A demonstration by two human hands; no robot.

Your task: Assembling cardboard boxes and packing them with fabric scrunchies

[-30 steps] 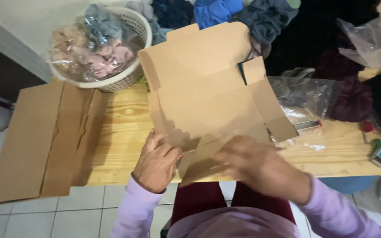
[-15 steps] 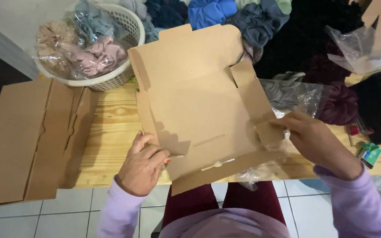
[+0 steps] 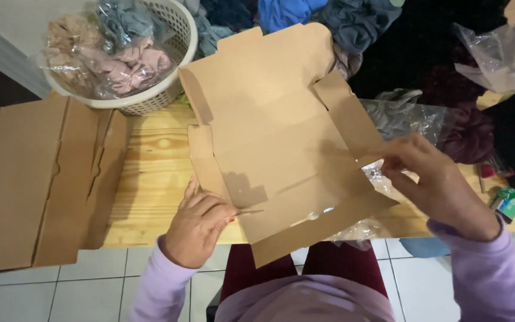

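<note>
A brown cardboard box blank [image 3: 275, 137] lies half folded on the wooden table [image 3: 150, 179], its lid panel pointing away from me. My left hand [image 3: 195, 229] pinches the box's near-left side flap between thumb and fingers. My right hand [image 3: 436, 185] grips the small right-hand corner flap at the box's right wall. Crinkled clear plastic [image 3: 362, 229] pokes out from under the box's right front edge.
A stack of flat cardboard blanks [image 3: 37, 179] covers the table's left end. A white basket [image 3: 171, 83] holds bagged fabric scrunchies at the back left. Dark clothes, clear bags [image 3: 406, 116] and a small green box [image 3: 508, 203] crowd the right. Tiled floor below.
My right hand moved from the box's near edge out to its right wall and took the corner flap. The box has shifted slightly right, and the side walls stand more upright.
</note>
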